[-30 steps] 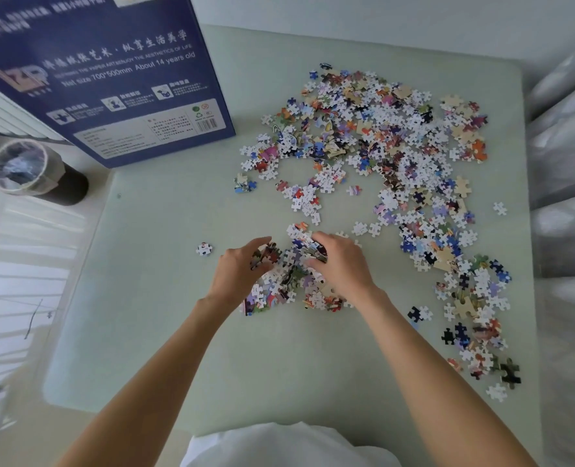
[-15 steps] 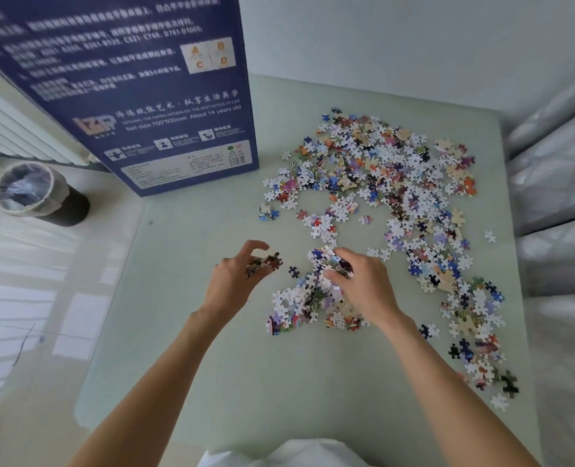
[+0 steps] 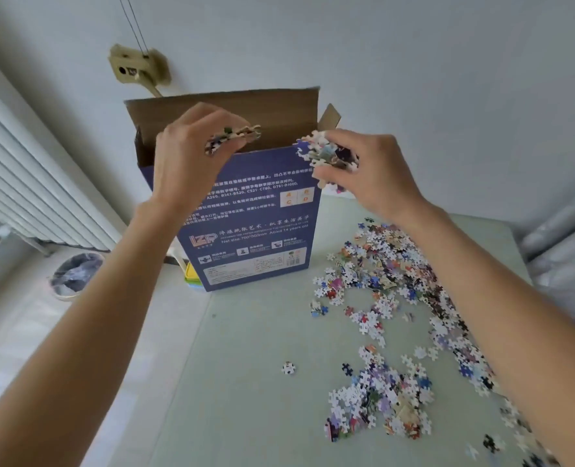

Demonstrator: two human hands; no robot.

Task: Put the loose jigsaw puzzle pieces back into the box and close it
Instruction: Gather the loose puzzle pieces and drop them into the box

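1. Tall dark blue cardboard puzzle box (image 3: 255,224) with white printed text: stands upright at the far left part of my pale green desk (image 3: 252,382), top flaps raised, brown inside showing, mouth open.
2. My left hand (image 3: 185,153): raised in front of the open top of the box, fingers curled, gripping a small bunch of mixed-colour jigsaw pieces (image 3: 234,138).
3. My right hand (image 3: 370,173): raised beside the box's upper right corner, fingers curled round a larger clump of white and blue jigsaw pieces (image 3: 326,156).
4. Loose jigsaw puzzle pieces (image 3: 394,291), many colours and many white backs: spread over the right side of the desk in a long curved band from near the box to the near right corner, with a denser heap (image 3: 377,409) close to me.
5. Single stray piece (image 3: 288,368): lies alone on the desk, left of the heap.
6. Round waste bin lined with a clear bag (image 3: 73,276): on the floor, left of the desk.
7. White ribbed radiator (image 3: 26,183): along the left wall.
8. Yellow and green object (image 3: 191,278): partly hidden behind the box's lower left corner; I cannot tell what it is.
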